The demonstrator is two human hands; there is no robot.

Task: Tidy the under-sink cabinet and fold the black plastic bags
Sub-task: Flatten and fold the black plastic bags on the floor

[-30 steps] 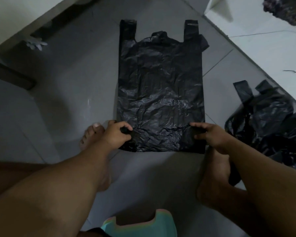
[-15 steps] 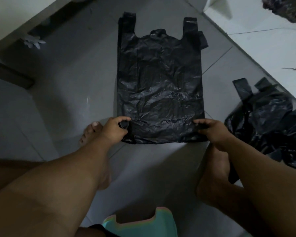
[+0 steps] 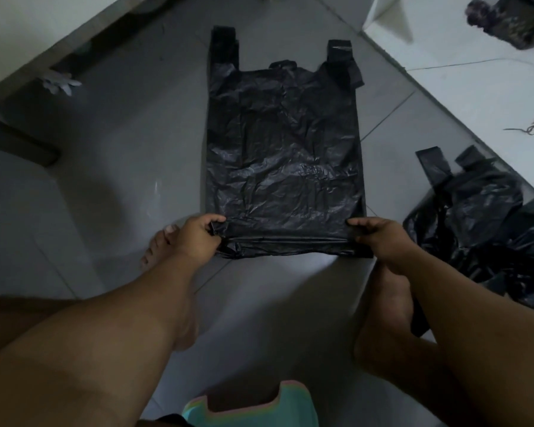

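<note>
A black plastic bag point(image 3: 284, 155) lies flat on the grey tile floor, its two handles pointing away from me. My left hand point(image 3: 196, 237) pinches its near left corner. My right hand point(image 3: 379, 238) pinches its near right corner. Between the hands the bag's bottom edge is turned up into a narrow folded band point(image 3: 284, 241). A heap of crumpled black bags point(image 3: 487, 223) sits on the floor to the right, partly cut off by the frame edge.
My bare feet point(image 3: 167, 248) rest on the floor just behind the hands. A teal plastic stool point(image 3: 259, 408) shows at the bottom. A white crumpled scrap point(image 3: 59, 81) lies at the far left by a dark cabinet base. A raised white ledge point(image 3: 463, 75) runs along the right.
Both hands have lifted the bag's near edge and moved it away from me, making a narrow fold along the bottom. The bag looks flatter and more stretched out.
</note>
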